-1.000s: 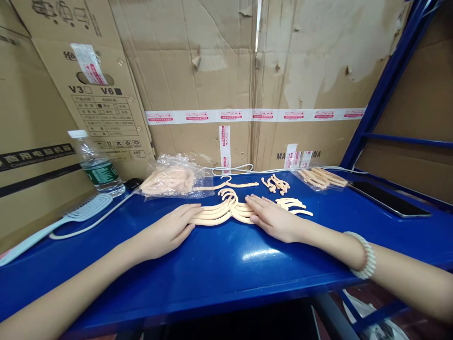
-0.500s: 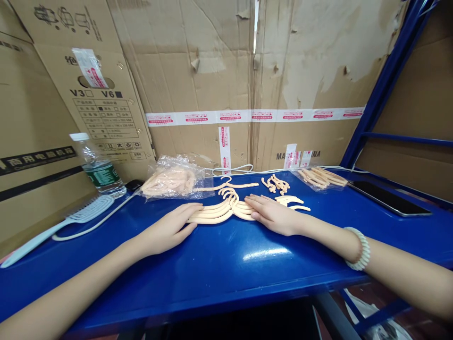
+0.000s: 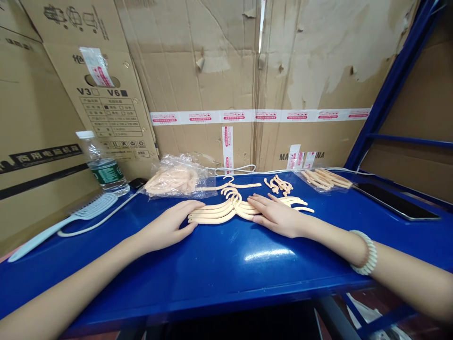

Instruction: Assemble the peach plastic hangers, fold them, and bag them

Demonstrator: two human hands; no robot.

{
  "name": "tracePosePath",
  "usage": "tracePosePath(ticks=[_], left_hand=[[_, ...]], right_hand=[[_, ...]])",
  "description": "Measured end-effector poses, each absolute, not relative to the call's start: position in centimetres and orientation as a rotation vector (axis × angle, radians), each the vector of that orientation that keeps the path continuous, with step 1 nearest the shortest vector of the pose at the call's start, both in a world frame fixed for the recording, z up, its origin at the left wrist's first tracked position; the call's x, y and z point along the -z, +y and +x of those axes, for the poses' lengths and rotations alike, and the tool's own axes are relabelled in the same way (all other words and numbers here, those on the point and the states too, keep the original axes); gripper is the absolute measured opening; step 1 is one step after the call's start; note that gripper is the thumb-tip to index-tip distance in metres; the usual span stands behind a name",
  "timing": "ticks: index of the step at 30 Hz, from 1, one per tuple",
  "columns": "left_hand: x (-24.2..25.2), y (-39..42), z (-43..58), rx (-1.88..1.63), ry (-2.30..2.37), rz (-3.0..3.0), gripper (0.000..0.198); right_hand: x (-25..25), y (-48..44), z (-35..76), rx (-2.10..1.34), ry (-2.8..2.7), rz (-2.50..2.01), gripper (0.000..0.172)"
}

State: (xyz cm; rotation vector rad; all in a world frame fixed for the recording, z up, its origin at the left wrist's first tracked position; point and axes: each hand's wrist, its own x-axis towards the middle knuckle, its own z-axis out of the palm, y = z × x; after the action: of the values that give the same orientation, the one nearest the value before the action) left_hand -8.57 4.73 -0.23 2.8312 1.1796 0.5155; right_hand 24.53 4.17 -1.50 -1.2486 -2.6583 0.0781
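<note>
Several cream-coloured hangers (image 3: 212, 218) lie nested in a row on the blue table (image 3: 212, 264), their hooks pointing away from me. My left hand (image 3: 177, 222) rests at their left ends, fingers stretched along the far side and thumb apart on the near side. Flat across the right arms of the row lies my right hand (image 3: 279, 218), its fingers extended and covering part of them. Just beyond is a single hanger (image 3: 244, 184) with its hook upright in view. Loose curved hanger arms (image 3: 297, 202) lie behind my right hand, and a small pile of hooks (image 3: 281, 184) sits farther back.
A clear bag of hanger parts (image 3: 173, 177) lies at the back left, another bag (image 3: 325, 179) at the back right. A water bottle (image 3: 106, 170), a hairbrush (image 3: 94, 208) and a white cable (image 3: 102, 225) occupy the left. A phone (image 3: 396, 202) lies right. Cardboard (image 3: 205, 71) walls the back.
The view has shifted slightly, so everything appears a little farther right. Both hands stay at the hanger row with no clear movement.
</note>
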Motion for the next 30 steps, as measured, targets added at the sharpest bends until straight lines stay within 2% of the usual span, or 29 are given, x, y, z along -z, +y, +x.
tracePosePath(ticks=[4, 9, 12, 17, 30], left_hand=[[0.2, 4.7, -8.6, -0.544, 1.14, 2.842, 0.039], [-0.2, 4.5, -8.5, -0.609, 1.084, 2.847, 0.037], [-0.7, 4.6, -8.7, -0.726, 1.077, 2.863, 0.033], [-1.3, 5.2, -9.4, -0.974, 1.132, 2.838, 0.014], [-1.0, 5.4, -9.7, -0.993, 1.173, 2.803, 0.012]], right_hand=[[1.1, 4.1, 24.6, -0.024, -2.628, -1.207, 0.064], [-0.7, 4.8, 26.2, 0.151, -2.227, -1.032, 0.041], [-2.0, 5.2, 27.9, 0.204, -1.913, -1.002, 0.034], [-3.0, 5.8, 30.4, 0.159, -1.553, -1.099, 0.037], [-3.1, 6.3, 30.9, 0.035, -1.427, -1.095, 0.04]])
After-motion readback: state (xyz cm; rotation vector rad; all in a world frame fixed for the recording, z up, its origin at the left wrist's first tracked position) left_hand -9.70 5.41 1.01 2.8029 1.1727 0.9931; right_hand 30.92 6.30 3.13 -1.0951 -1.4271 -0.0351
